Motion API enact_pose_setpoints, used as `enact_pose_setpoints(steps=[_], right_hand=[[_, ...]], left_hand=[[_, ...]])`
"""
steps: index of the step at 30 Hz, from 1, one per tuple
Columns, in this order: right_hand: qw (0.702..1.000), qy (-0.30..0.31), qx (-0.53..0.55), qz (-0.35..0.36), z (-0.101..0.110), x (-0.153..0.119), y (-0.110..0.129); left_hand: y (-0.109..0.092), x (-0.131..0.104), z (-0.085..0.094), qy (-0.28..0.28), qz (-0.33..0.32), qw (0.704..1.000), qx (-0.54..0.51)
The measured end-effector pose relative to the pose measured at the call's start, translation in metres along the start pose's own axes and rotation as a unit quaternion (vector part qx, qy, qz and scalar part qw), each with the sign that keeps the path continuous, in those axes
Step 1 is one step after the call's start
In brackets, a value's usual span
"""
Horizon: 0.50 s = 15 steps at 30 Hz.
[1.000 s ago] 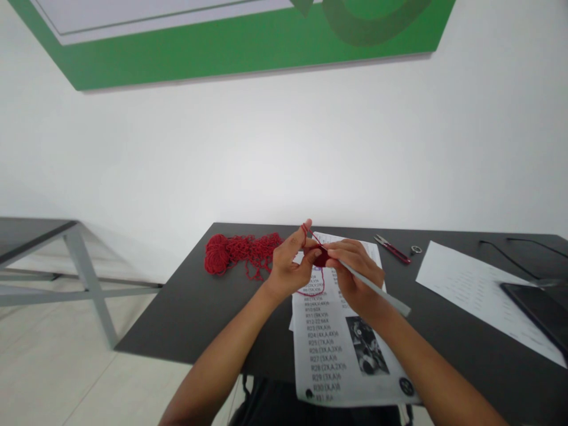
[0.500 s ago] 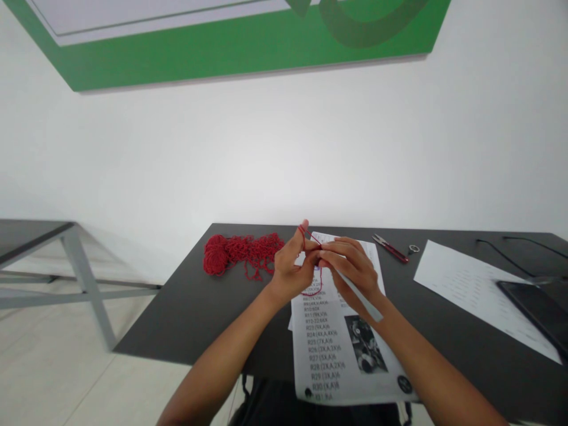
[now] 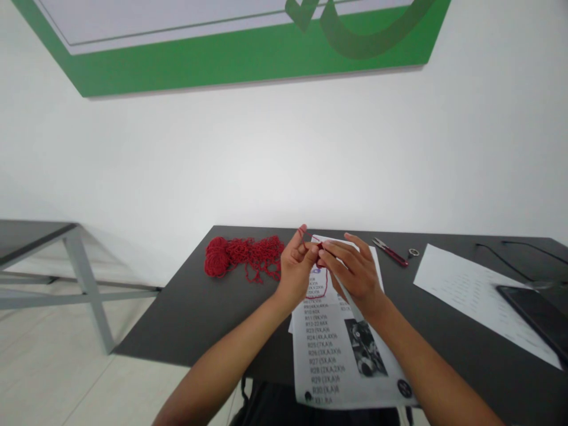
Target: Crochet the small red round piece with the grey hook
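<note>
A small dark red crocheted yarn piece [image 3: 320,247] sits just right of and below the frame's centre, pinched by the left hand [image 3: 295,269], its index finger raised with red yarn around it; the right hand [image 3: 357,275] meets the piece with fingertips, the other fingers loosely spread, its grip partly hidden so I cannot tell what it holds. A printed white paper sheet [image 3: 317,349] lies lower centre, a fluffy red yarn ball [image 3: 216,258] left of centre

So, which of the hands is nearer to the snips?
Right. The right hand is just left of the snips and lower in view; the left hand is farther left, toward the red yarn pile.
</note>
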State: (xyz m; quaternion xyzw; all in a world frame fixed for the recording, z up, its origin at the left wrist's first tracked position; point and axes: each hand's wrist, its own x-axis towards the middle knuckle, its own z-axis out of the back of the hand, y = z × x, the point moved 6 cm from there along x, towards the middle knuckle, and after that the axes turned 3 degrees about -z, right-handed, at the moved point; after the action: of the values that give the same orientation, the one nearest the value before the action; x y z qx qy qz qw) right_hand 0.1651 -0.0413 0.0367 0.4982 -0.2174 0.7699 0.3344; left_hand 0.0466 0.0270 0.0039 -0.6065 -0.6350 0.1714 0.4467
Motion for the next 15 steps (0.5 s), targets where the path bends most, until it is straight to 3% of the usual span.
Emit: enact_pose_setpoints(steps=[5,10,15], right_hand=[[0.984,-0.057,0.125,-0.115,-0.001,0.004,-0.006],[0.907,-0.094,0.288,-0.291,-0.008,-0.004,-0.02],[0.873,-0.067,0.317,-0.365,-0.013,-0.006,-0.021]], left_hand=[[-0.014,0.002,0.004,0.027,-0.118,0.981,0.153],[-0.025,0.004,0.009,0.02,-0.202,0.941,0.271],[-0.037,0.005,0.008,0.013,-0.266,0.885,0.382]])
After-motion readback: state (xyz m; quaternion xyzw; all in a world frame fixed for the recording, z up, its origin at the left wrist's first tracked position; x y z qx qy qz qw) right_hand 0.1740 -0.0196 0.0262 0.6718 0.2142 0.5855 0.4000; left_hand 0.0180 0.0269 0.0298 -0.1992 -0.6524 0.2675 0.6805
